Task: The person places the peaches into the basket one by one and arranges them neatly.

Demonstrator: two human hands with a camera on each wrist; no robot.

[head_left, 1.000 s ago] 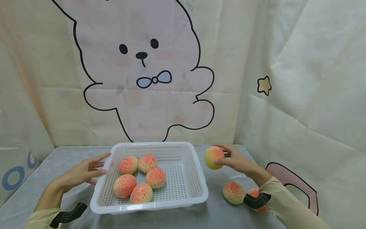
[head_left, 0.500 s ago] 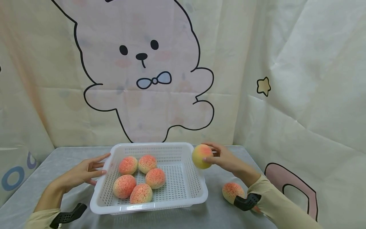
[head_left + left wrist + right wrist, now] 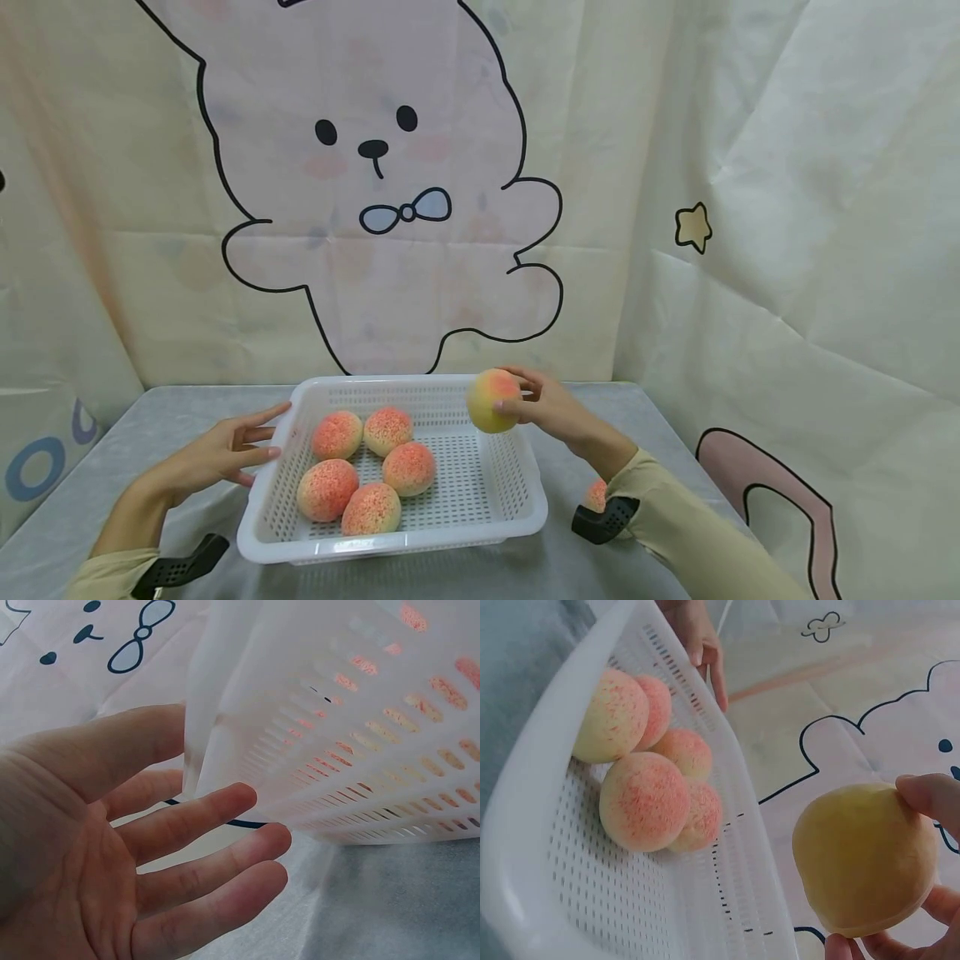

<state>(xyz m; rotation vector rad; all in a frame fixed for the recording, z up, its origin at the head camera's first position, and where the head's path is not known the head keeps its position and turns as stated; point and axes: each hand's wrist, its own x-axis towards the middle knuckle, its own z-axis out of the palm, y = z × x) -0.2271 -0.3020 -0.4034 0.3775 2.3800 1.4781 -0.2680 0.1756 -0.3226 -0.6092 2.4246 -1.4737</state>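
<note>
A white perforated plastic basket stands on the table with several red-speckled peaches in its left half, one of them a peach near the middle. My right hand holds a smoother yellow peach between thumb and fingers, over the basket's right rear rim. In the right wrist view the held peach shows its yellow side. My left hand touches the basket's left rim with spread, fairly straight fingers. The left wrist view has these fingers against the outer basket wall.
Another peach lies on the grey-covered table right of the basket, partly hidden by the right wrist's black camera strap. A curtain with a cartoon bear hangs behind the table.
My right hand has carried the yellow peach leftward from beside the basket to over its right side. The right forearm now covers more of the table peaches. My left hand and the basket stay put.
</note>
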